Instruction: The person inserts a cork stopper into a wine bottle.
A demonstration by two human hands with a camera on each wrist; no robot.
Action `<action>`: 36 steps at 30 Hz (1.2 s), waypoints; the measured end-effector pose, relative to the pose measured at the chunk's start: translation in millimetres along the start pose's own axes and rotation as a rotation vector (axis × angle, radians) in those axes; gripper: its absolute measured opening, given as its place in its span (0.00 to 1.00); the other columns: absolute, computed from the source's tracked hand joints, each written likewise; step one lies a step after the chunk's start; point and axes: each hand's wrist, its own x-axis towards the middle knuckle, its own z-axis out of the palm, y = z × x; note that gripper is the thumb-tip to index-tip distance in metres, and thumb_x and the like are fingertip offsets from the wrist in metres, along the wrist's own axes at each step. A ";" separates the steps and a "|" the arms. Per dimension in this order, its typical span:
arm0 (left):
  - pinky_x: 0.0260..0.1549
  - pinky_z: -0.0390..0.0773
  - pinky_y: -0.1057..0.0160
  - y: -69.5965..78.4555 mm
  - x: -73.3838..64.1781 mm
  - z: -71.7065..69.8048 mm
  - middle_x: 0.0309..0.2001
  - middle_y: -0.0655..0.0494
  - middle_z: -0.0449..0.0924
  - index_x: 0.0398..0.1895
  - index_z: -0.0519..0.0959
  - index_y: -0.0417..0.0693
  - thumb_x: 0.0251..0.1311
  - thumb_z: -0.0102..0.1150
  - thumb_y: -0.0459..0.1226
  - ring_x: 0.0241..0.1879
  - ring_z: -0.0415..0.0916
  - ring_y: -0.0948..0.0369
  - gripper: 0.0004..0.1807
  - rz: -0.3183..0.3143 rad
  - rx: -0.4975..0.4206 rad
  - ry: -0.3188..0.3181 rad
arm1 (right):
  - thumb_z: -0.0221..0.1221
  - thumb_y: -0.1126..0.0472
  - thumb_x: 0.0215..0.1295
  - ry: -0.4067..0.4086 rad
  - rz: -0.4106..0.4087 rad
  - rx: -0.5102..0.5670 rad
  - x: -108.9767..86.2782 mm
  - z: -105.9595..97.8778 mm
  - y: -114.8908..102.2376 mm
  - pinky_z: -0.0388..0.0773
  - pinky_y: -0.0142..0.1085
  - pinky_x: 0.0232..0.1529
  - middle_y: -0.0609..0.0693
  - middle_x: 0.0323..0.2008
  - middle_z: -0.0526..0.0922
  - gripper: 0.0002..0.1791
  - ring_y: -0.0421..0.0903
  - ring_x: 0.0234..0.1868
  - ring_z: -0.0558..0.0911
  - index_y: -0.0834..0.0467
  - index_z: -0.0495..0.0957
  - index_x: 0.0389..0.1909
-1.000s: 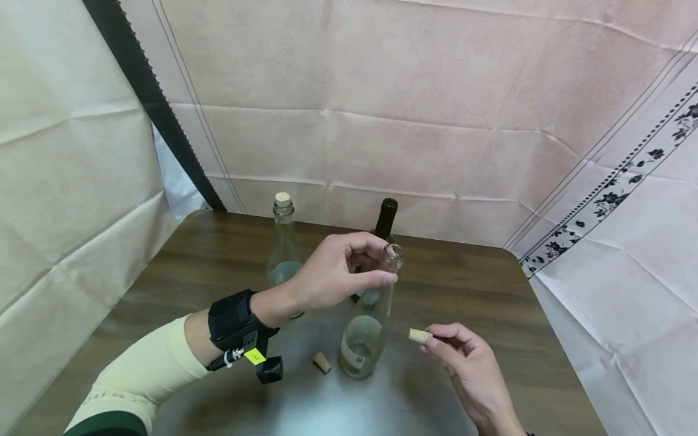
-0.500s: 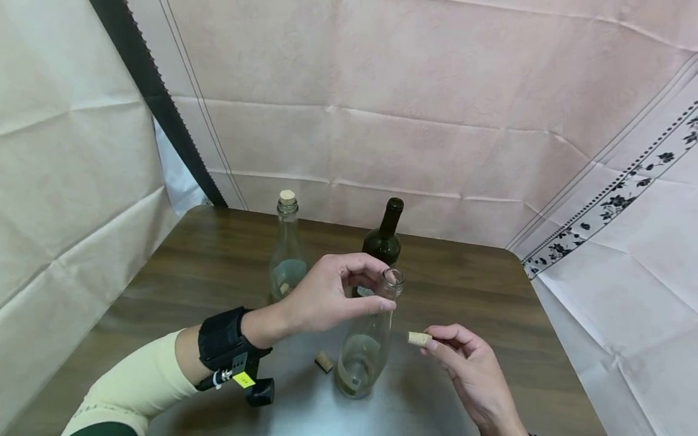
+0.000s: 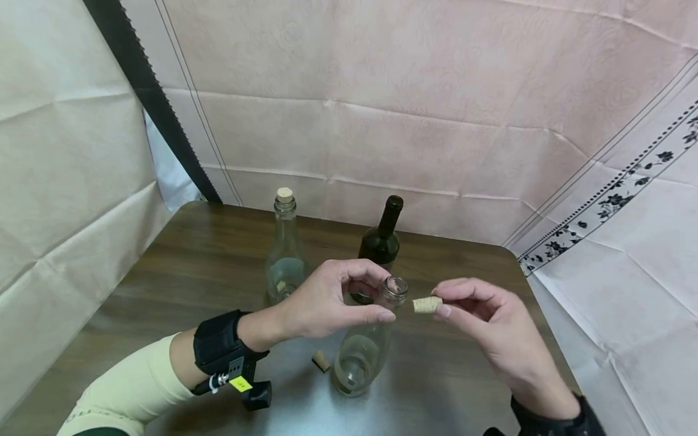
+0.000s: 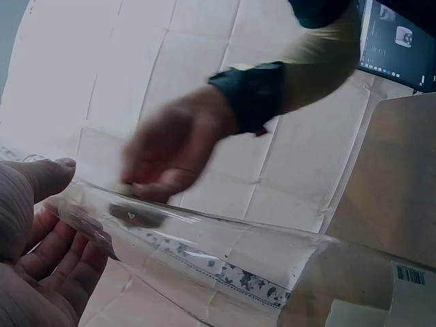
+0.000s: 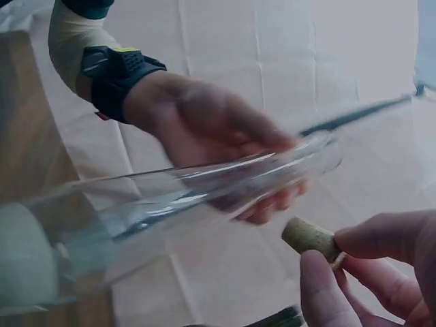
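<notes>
In the head view my left hand (image 3: 332, 303) grips a clear glass bottle (image 3: 357, 357) just below its mouth, thumb on the near side. The bottle leans a little to the right at the top, and its mouth is uncovered. My right hand (image 3: 491, 321) pinches a cork (image 3: 427, 304) between thumb and fingers. The cork lies sideways, a short gap to the right of the bottle's rim. The right wrist view shows the same cork (image 5: 310, 238) near the bottle's mouth. Part of the left fingers is behind the glass.
Back left stands another clear bottle (image 3: 285, 242) with a cork (image 3: 285, 194) in its mouth. A dark green wine bottle (image 3: 380, 245) is behind my left hand. One loose cork (image 3: 320, 361) lies on the wooden table (image 3: 218, 254), left of the held bottle. Pale cloth (image 3: 349, 121) hangs behind.
My right hand has risen with the cork, up to the level of the bottle's mouth. My left hand and the bottle's neck have come lower and nearer, uncovering more of the dark bottle.
</notes>
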 end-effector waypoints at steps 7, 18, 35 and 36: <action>0.47 0.88 0.55 -1.7 -0.3 -0.4 0.44 0.54 0.88 0.51 0.84 0.48 0.59 0.75 0.33 0.44 0.86 0.63 0.17 -0.009 0.003 -0.010 | 0.64 0.80 0.63 -0.143 -0.171 -0.204 24.4 -1.7 -50.8 0.86 0.28 0.44 0.51 0.49 0.88 0.16 0.40 0.46 0.88 0.63 0.86 0.48; 0.48 0.87 0.60 -1.4 -1.2 -0.9 0.44 0.57 0.88 0.51 0.84 0.49 0.59 0.75 0.33 0.46 0.85 0.61 0.17 -0.043 0.018 -0.012 | 0.69 0.70 0.65 -0.200 -0.175 -0.506 45.0 13.8 -104.6 0.87 0.30 0.39 0.42 0.46 0.88 0.11 0.41 0.44 0.88 0.56 0.87 0.46; 0.50 0.87 0.61 -2.8 -0.7 -1.4 0.46 0.55 0.87 0.50 0.84 0.49 0.59 0.75 0.33 0.48 0.86 0.60 0.16 -0.030 0.011 -0.016 | 0.74 0.67 0.61 -0.385 -0.359 -0.778 61.6 32.8 -113.9 0.86 0.26 0.39 0.31 0.43 0.86 0.15 0.29 0.42 0.84 0.44 0.88 0.41; 0.51 0.87 0.61 -3.3 -0.6 -1.4 0.46 0.55 0.87 0.50 0.84 0.49 0.59 0.75 0.33 0.48 0.85 0.60 0.16 -0.031 0.014 -0.016 | 0.74 0.66 0.61 -0.388 -0.372 -0.793 62.1 33.5 -113.4 0.85 0.26 0.38 0.31 0.42 0.86 0.14 0.29 0.41 0.84 0.44 0.88 0.41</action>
